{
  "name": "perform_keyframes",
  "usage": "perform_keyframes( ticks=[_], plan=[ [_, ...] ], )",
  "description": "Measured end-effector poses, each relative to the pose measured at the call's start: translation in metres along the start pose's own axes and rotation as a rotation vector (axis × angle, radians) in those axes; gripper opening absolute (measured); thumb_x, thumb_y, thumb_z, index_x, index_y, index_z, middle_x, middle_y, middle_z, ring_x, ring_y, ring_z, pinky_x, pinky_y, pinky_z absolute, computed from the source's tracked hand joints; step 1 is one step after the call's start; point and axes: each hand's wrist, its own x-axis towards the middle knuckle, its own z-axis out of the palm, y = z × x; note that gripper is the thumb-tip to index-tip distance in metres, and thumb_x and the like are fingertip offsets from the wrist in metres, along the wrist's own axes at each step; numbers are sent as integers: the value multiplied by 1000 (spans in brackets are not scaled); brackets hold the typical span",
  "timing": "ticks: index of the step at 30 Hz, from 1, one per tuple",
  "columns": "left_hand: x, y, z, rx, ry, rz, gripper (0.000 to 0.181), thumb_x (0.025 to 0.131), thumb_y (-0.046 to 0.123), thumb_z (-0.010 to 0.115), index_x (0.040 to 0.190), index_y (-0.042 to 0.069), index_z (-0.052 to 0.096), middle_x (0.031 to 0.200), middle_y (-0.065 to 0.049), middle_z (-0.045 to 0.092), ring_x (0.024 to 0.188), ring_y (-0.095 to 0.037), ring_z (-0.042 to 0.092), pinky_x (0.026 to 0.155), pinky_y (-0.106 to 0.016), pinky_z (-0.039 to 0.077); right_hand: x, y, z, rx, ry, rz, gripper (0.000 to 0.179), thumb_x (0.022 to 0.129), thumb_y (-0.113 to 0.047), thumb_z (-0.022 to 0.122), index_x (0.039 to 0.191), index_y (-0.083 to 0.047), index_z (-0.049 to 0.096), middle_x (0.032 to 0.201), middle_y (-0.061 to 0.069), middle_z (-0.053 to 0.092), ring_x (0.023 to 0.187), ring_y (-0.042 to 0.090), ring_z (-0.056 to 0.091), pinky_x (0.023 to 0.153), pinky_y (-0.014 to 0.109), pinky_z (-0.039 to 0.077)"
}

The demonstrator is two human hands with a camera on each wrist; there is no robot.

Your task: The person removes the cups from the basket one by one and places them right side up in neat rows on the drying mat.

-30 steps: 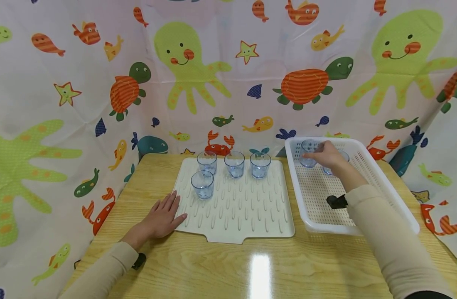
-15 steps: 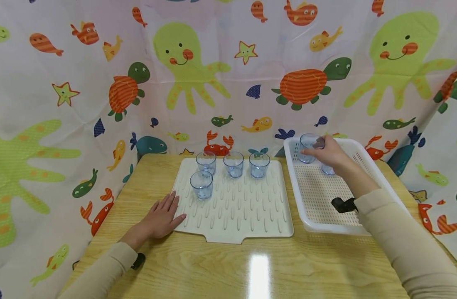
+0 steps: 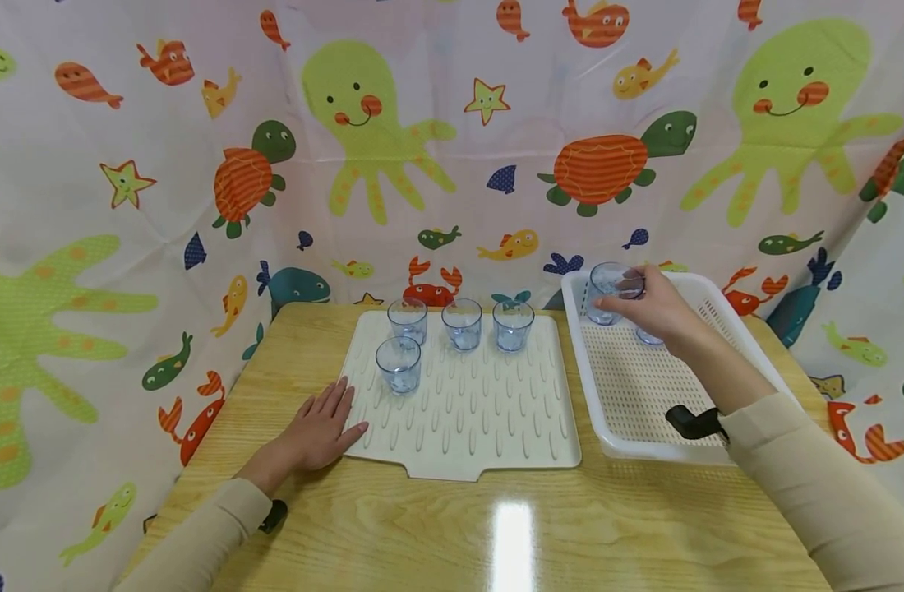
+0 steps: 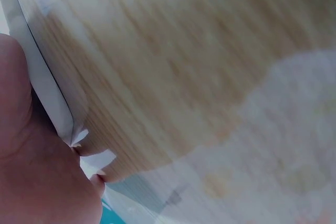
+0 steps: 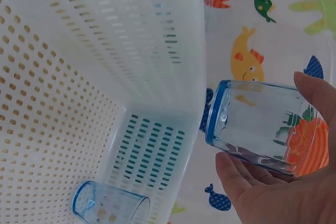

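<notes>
My right hand (image 3: pixel 657 311) grips a clear bluish drinking glass (image 3: pixel 606 284) at the back left corner of the white basket (image 3: pixel 594 411). In the right wrist view, thumb and fingers go round this glass (image 5: pixel 257 121), and it overlaps the patterned curtain outside the basket's rim. A second glass (image 5: pixel 107 203) stays inside the basket, partly behind the hand in the head view. My left hand (image 3: pixel 315 432) lies flat with fingers straight, at the left edge of a cream ridged drying tray (image 3: pixel 459 444).
Several glasses stand on the tray: a back row with a left (image 3: pixel 408 322), a middle (image 3: pixel 463 327) and a right glass (image 3: pixel 513 327), plus one glass (image 3: pixel 398 367) in front. The wooden table (image 3: pixel 393 526) meets a sea-animal curtain (image 3: pixel 437 148) behind and at the sides.
My right hand has lifted the glass a little from the basket floor and shifted it slightly left. The left hand has kept its place by the tray.
</notes>
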Motion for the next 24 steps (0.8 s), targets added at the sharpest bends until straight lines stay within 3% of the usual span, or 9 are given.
perform_keyframes(
  ticks=[5,17,24],
  plan=[
    [-1,3,-4,-6,-6,-1,84,107,53,42,160,-6,18,169,-26,7,155,-45,9,119,-68,9,-9,-5,4,11,6,-16,101,93,-48,74,158,5,17,154,29,36,140,47,39,111,61,38],
    [-2,-1,2,-8,-2,2,87,106,59,38,161,-5,15,170,-23,4,156,-42,5,121,-66,7,-27,-13,15,51,-17,-43,98,92,-43,76,159,1,19,155,25,37,138,45,43,109,60,42],
    [-3,5,-6,12,-11,-4,83,107,52,43,160,-6,17,169,-25,8,156,-44,8,120,-68,9,-38,-20,24,93,-38,-86,90,93,-36,77,156,3,24,154,25,37,137,44,44,108,59,42]
  ],
)
